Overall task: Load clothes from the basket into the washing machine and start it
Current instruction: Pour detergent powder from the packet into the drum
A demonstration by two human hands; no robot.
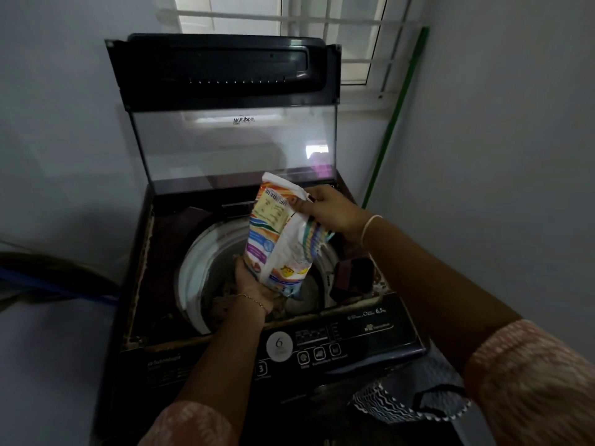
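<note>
A dark top-loading washing machine [199, 358] stands in front of me with its glass lid [231, 146] raised upright. Clothes [302, 300] lie inside the round drum [196, 268]. A white and multicoloured detergent packet [280, 239] hangs tilted over the drum opening. My left hand [251, 284] grips the packet's lower end from underneath. My right hand [328, 210] pinches its upper corner. Whether powder is falling cannot be made out.
The control panel [322, 346] with buttons and a round sticker runs along the machine's front edge. A small dark detergent compartment [354, 275] sits right of the drum. A patterned laundry bag [405, 400] is at lower right. A green pole [392, 123] leans in the corner. Hoses [58, 281] lie left.
</note>
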